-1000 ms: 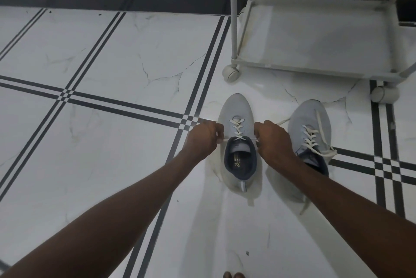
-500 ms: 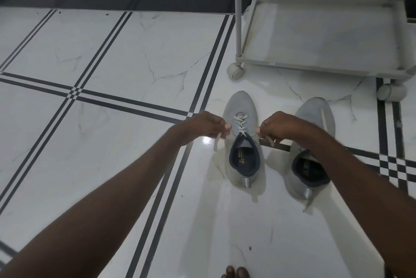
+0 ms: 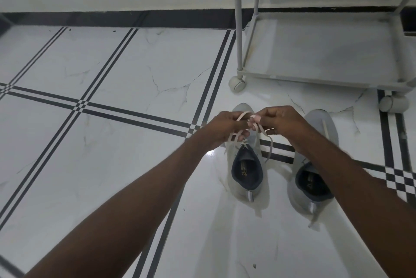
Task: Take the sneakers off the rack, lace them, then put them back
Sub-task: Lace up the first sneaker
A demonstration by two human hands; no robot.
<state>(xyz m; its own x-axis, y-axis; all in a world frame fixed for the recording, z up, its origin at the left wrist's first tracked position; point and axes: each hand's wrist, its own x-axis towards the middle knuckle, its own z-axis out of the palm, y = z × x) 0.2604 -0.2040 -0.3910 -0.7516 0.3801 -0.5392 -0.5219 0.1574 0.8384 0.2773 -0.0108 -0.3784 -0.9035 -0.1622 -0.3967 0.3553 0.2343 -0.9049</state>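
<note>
Two hands, left [image 3: 225, 128] and right [image 3: 282, 121], each pinching the white lace [image 3: 261, 130] above the near sneaker [image 3: 247, 171]; second sneaker [image 3: 315, 178] beside, both on floor [image 3: 112, 165] before rack [image 3: 315, 48].

Open tiled floor [image 3: 112, 142] left of the two sneakers [image 3: 246, 165], narrow gap between them, wheeled rack [image 3: 326, 52] with its caster [image 3: 236, 82] blocking beyond
</note>
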